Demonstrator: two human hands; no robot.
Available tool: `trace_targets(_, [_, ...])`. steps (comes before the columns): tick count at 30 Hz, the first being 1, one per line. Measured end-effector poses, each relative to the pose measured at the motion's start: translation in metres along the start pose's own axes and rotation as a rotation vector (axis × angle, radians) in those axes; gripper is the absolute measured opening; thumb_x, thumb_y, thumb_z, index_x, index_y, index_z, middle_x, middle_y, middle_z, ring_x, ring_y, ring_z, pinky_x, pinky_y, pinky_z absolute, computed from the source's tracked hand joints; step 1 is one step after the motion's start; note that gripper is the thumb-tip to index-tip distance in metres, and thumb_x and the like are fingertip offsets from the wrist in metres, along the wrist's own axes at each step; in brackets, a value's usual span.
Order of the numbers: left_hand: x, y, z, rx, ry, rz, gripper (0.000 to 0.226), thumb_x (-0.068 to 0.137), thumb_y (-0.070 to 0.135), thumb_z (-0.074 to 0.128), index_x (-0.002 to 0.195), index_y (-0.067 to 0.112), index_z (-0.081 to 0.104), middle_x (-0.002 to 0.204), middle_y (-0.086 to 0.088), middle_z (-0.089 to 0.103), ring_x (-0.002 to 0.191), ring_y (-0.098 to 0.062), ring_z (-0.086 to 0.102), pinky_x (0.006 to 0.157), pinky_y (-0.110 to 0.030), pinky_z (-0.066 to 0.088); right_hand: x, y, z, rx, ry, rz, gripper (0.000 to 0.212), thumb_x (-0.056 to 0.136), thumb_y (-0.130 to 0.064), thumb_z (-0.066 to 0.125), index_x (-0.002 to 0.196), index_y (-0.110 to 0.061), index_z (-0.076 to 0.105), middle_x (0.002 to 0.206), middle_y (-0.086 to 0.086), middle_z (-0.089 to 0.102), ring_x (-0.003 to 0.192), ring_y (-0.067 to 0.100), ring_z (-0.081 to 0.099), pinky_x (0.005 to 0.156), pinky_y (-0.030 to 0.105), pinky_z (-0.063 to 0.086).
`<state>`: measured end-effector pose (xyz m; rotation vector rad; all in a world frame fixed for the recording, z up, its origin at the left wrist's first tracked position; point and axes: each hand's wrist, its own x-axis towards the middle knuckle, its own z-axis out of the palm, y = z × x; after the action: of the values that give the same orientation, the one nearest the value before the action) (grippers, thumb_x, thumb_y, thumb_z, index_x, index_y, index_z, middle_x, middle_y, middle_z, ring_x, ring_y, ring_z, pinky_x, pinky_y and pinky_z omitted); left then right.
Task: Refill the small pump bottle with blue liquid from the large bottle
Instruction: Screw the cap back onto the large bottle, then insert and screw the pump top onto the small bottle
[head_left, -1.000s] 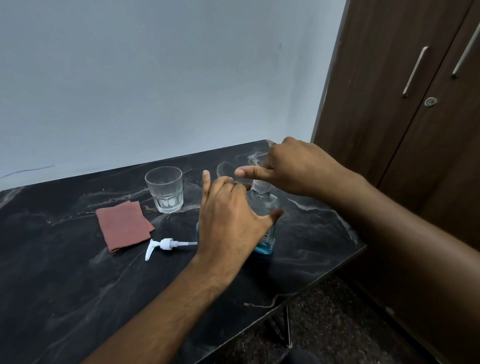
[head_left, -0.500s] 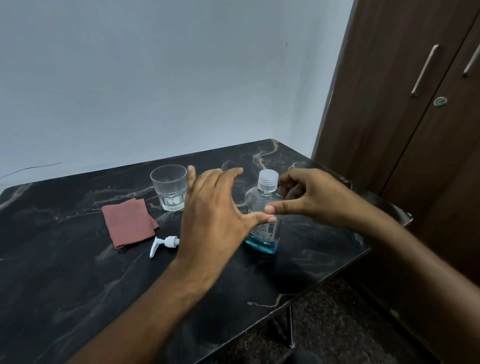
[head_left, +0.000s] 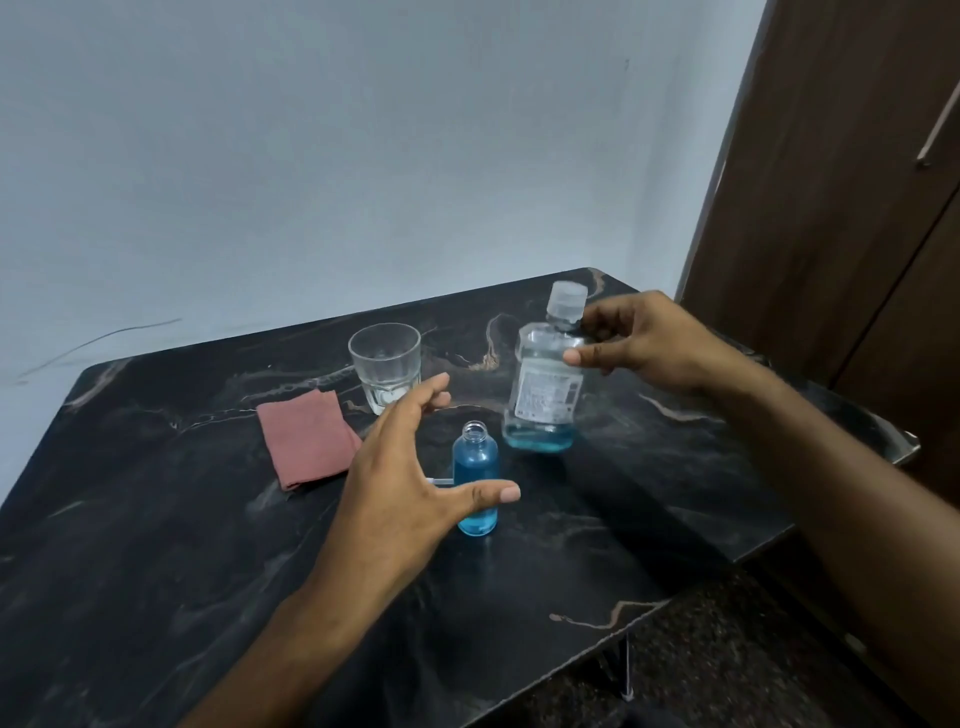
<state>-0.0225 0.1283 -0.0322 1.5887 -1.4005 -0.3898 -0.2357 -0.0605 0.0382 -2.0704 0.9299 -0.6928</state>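
Head view: I am holding the large bottle (head_left: 543, 387) by its shoulder in my right hand (head_left: 644, 345), cap on, slightly tilted, a little blue liquid at its base. My left hand (head_left: 410, 467) is spread wide, empty, beside the small pump bottle (head_left: 475, 478), standing upright and uncapped on the worktop (head_left: 156, 519), just below-left of the large bottle, nearly full.

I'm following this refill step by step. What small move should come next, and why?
Probably twist the cap off the large bottle. The right hand holds it at the shoulder, still capped, while the small bottle stands open and the left hand is free.
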Motion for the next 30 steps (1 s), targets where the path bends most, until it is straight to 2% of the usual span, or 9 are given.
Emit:
trace_targets(2, [-0.002,-0.007,0.000,-0.023,-0.006,-0.026,0.113,0.045,0.068,0.083,0.148,0.043,0.043,0.135,0.026,0.055,0.129,0.006,0.049,0.098,-0.009,0.038,0.020,0.003,0.001,-0.033,0.043,-0.022,0.025,0.084,-0.018,0.078,0.108,-0.015,0.073,0.094,0.002,0.077,0.080,0.013,0.070,0.074,0.032,0.058])
trace_targets(5, [-0.006,-0.017,0.002,-0.040,0.011,-0.080,0.103,0.053,0.058,0.088,0.146,0.041,0.047,0.131,0.023,0.059,0.125,0.004,0.053,0.108,-0.023,0.042,0.049,0.008,0.005,-0.082,0.086,-0.030,0.030,0.087,-0.019,0.076,0.115,-0.014,0.070,0.108,0.010,0.072,0.104,0.027,0.068,0.092,0.043,0.058])
trace_targets(10, [-0.010,-0.024,0.009,-0.008,0.024,-0.122,0.082,0.064,0.035,0.094,0.137,0.035,0.057,0.124,0.021,0.065,0.116,0.004,0.060,0.104,-0.027,0.050,0.087,0.017,0.009,-0.161,0.081,-0.019,0.033,0.089,-0.019,0.074,0.121,-0.014,0.066,0.109,0.005,0.068,0.109,0.026,0.063,0.099,0.048,0.053])
trace_targets(16, [-0.009,-0.030,0.016,0.000,-0.001,-0.120,0.078,0.066,0.033,0.094,0.135,0.039,0.058,0.121,0.026,0.063,0.113,0.018,0.053,0.089,0.002,0.040,0.105,0.033,0.011,-0.099,0.000,0.052,0.032,0.094,-0.015,0.067,0.126,-0.015,0.063,0.121,0.009,0.066,0.116,0.024,0.059,0.092,0.038,0.052])
trace_targets(19, [-0.009,-0.031,0.021,0.006,0.002,-0.119,0.072,0.067,0.034,0.093,0.132,0.039,0.060,0.117,0.026,0.064,0.110,0.020,0.053,0.086,0.004,0.039,0.106,0.036,0.012,-0.006,-0.027,0.072,0.033,0.096,-0.011,0.065,0.128,-0.015,0.061,0.123,0.009,0.066,0.111,0.018,0.059,0.079,0.024,0.046])
trace_targets(22, [-0.009,-0.031,0.024,-0.007,0.001,-0.130,0.066,0.069,0.034,0.093,0.127,0.042,0.062,0.113,0.026,0.065,0.106,0.021,0.052,0.083,0.004,0.039,0.107,0.035,0.011,0.031,-0.056,0.102,0.037,0.096,-0.008,0.064,0.132,-0.014,0.058,0.126,0.008,0.066,0.118,0.021,0.059,0.083,0.026,0.049])
trace_targets(26, [-0.008,-0.031,0.026,-0.028,0.010,-0.129,0.061,0.068,0.030,0.094,0.121,0.040,0.066,0.109,0.020,0.070,0.103,0.012,0.059,0.081,-0.001,0.043,0.103,0.032,0.010,0.116,-0.069,0.156,0.080,0.083,-0.001,0.076,0.152,-0.013,0.036,0.148,0.010,0.052,0.138,0.025,0.048,0.113,0.046,0.043])
trace_targets(28, [-0.008,-0.031,0.027,-0.045,0.006,-0.137,0.065,0.067,0.029,0.095,0.123,0.040,0.065,0.109,0.020,0.070,0.101,0.010,0.062,0.080,-0.002,0.045,0.095,0.024,0.012,0.045,-0.009,0.176,0.107,0.075,-0.006,0.084,0.159,-0.017,0.018,0.155,0.010,0.044,0.140,0.026,0.043,0.113,0.044,0.042])
trace_targets(30, [-0.009,-0.033,0.028,-0.055,0.004,-0.141,0.065,0.066,0.030,0.095,0.122,0.042,0.064,0.109,0.021,0.070,0.099,0.008,0.064,0.080,-0.004,0.046,0.085,0.015,0.018,-0.059,0.129,0.158,0.114,0.072,-0.010,0.088,0.159,-0.021,0.014,0.151,0.010,0.046,0.131,0.025,0.049,0.106,0.043,0.048])
